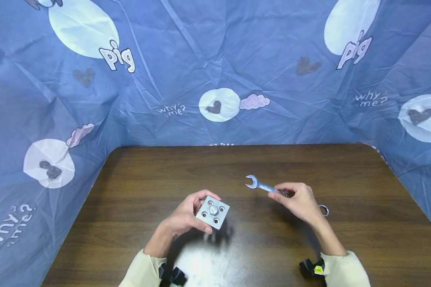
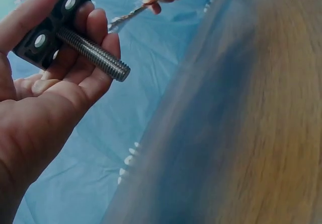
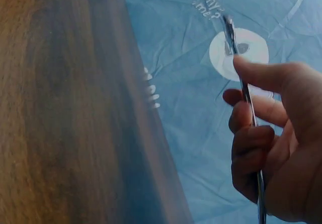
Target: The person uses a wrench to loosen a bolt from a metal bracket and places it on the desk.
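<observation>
My left hand (image 1: 184, 215) grips a square metal plate (image 1: 220, 210) by its edges, with the thumb along the near side. Holes sit near the plate's corners, and a bolt (image 1: 213, 210) passes through its middle, head facing up. From the left wrist view, the bolt's threaded shank (image 2: 95, 54) sticks out below the plate beside my fingers. To the right, my right hand (image 1: 299, 201) holds a combination wrench (image 1: 263, 186) in mid-shaft. Its open-ended jaw points left toward the plate, apart from it; the ring end shows beyond the wrist. In the right wrist view, curled fingers wrap the shaft edge-on.
Both hands are above a brown wooden table (image 1: 147, 171) with rounded far corners. A blue printed cloth (image 1: 186, 52) hangs behind it and along both sides. Black wrist devices (image 1: 310, 268) are strapped at both cuffs.
</observation>
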`<action>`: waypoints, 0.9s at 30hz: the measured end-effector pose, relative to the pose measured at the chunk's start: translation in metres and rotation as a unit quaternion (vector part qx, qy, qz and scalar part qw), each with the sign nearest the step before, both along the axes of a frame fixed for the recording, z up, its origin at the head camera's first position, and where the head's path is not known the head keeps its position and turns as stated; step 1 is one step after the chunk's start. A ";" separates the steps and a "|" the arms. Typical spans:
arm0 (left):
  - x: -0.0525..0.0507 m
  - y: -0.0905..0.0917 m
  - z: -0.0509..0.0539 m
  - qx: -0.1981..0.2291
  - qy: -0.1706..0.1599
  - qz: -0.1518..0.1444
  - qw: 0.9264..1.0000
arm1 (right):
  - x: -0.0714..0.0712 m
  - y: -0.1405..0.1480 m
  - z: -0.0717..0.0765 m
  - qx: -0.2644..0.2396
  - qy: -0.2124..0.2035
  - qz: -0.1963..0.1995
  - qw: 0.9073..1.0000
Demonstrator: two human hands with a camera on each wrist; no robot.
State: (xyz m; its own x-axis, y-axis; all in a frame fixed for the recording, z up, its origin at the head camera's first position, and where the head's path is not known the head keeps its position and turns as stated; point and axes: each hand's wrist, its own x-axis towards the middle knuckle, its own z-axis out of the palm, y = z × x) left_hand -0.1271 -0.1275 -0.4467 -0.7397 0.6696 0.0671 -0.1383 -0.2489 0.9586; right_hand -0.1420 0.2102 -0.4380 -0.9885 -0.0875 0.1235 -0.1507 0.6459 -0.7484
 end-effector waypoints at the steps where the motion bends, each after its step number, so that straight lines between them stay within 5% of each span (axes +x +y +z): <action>1: -0.001 0.000 -0.001 -0.002 0.000 0.004 1.000 | -0.001 0.001 -0.002 0.007 0.000 -0.008 1.000; 11: -0.010 -0.006 -0.011 -0.018 0.001 0.044 0.999 | -0.011 0.019 -0.017 0.107 -0.018 -0.043 0.993; 27: -0.018 -0.001 -0.011 -0.061 0.013 0.058 0.996 | -0.018 0.029 -0.031 0.127 -0.040 -0.083 0.988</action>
